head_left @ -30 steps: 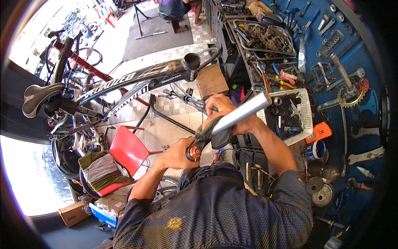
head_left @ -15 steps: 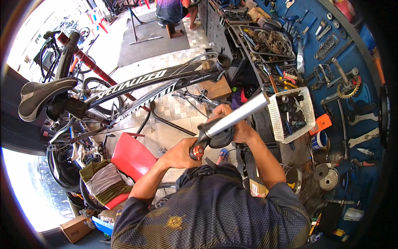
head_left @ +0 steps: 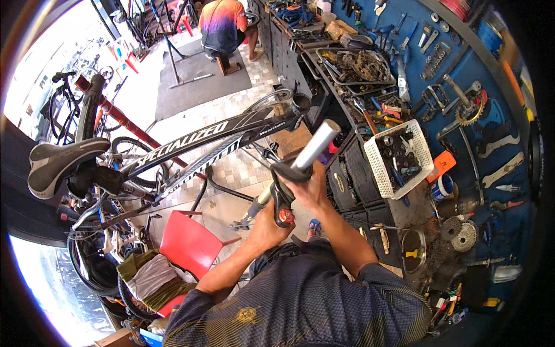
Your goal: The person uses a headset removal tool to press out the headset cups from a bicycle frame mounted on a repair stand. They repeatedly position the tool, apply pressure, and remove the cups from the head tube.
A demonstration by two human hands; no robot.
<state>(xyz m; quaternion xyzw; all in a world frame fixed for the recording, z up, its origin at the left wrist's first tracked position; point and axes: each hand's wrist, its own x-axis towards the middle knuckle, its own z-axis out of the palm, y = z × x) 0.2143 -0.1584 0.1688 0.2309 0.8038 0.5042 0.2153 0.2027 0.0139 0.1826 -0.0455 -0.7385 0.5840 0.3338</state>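
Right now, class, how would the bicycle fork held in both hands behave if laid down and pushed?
The fork is probably stiff: its silver tube looks straight and metallic. That tube's shiny surface may slide easily. The wider black crown would likely make it rock rather than roll freely.

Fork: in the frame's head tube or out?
Out. Left hand and right hand hold the fork; its silver steerer shows bare, apart from the head tube.

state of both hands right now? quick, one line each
Left hand: closed, holding the bicycle fork by its dark crown, next to the red knob.
Right hand: closed on the fork near the silver tube's lower end.
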